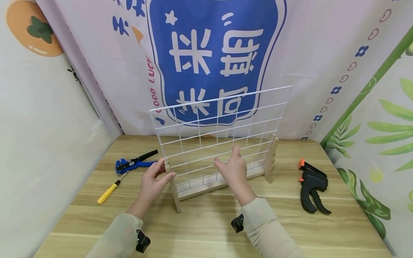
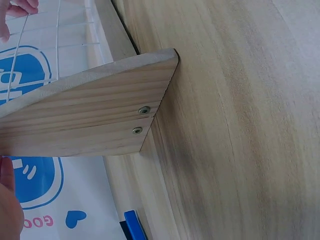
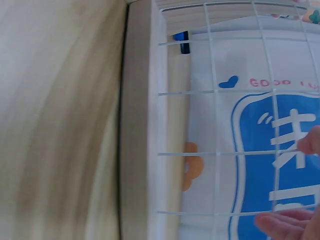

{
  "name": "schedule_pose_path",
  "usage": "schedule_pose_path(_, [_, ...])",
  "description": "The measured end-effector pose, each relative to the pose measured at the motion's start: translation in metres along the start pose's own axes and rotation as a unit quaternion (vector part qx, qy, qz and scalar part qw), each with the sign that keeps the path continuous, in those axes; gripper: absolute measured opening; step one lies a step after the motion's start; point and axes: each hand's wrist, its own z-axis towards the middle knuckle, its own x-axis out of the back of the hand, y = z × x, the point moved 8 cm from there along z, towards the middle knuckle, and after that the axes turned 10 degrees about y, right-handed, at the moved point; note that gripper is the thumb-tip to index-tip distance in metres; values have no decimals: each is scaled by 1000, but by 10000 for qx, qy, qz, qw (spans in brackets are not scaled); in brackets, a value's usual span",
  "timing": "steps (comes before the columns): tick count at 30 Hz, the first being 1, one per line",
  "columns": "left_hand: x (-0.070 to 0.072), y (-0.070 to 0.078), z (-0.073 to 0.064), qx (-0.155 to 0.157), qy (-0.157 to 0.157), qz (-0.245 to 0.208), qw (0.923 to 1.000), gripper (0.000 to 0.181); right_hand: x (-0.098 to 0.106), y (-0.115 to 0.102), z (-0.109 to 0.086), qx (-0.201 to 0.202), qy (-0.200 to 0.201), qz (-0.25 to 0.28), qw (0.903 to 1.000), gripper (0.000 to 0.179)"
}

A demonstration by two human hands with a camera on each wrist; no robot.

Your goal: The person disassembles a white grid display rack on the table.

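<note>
A white wire grid panel (image 1: pixel 217 129) stands upright in a wooden stand (image 1: pixel 206 189) on the table. My left hand (image 1: pixel 154 182) holds the top of the stand's left wooden side piece (image 2: pixel 95 110), fingers on its outer side and thumb toward the grid. Two screw heads show low on that piece in the left wrist view. Before the middle of the grid is my right hand (image 1: pixel 233 170), its thumb and forefinger spread and touching the wires. In the right wrist view, its fingertips (image 3: pixel 282 225) lie against the lower part of the grid.
Left of the stand lie blue-and-black wire strippers (image 1: pixel 133 163) and a yellow-handled screwdriver (image 1: pixel 109 191). A black clamp (image 1: pixel 313 186) with orange pads lies on the right. Behind the wooden table (image 1: pixel 206 229) hangs a printed cloth (image 1: pixel 300 71).
</note>
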Motion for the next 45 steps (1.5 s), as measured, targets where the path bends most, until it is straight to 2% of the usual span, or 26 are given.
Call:
schedule_pose_path(4, [-2,-16,-1,-79,120,-95,9999,47,-2,0,3,-314,-452,-159,9984,62])
schedule_pose_path(7, [-2,-28,-1,-31,142,-140,9998,48,-2,-3,5,-358,-695,-328,9964,62])
schedule_pose_path(14, [-1,-31,0,19,4,-23,10000,49,0,-8,10,-390,-965,-643,9925,65])
schedule_pose_path(19, [-2,-29,-1,-221,-75,148,9996,46,-1,-8,11,-454,-1107,-786,9897,66])
schedule_pose_path(25, [-5,-30,-5,-187,-226,228,9993,43,1,-5,11,-485,-1024,-922,9893,66])
schedule_pose_path(27, [-5,-22,-6,-148,-270,268,9992,43,1,-5,10,-452,-973,-927,9899,65])
schedule_pose_path(31, [-7,-24,-8,-159,-314,258,9990,45,1,-3,8,-435,-899,-869,9912,62])
schedule_pose_path(32, [-7,-24,-9,-182,-331,255,9990,45,1,-2,7,-427,-864,-862,9916,61])
schedule_pose_path(34, [-9,-34,-9,-235,-360,258,9987,46,1,-2,8,-417,-810,-855,9922,61])
schedule_pose_path(40, [-6,-30,-7,-474,-351,426,9973,46,-1,-4,11,-346,-790,-830,9928,62])
schedule_pose_path(45, [-5,-28,-4,-696,-350,354,9963,49,0,-6,16,-231,-709,-940,9928,65])
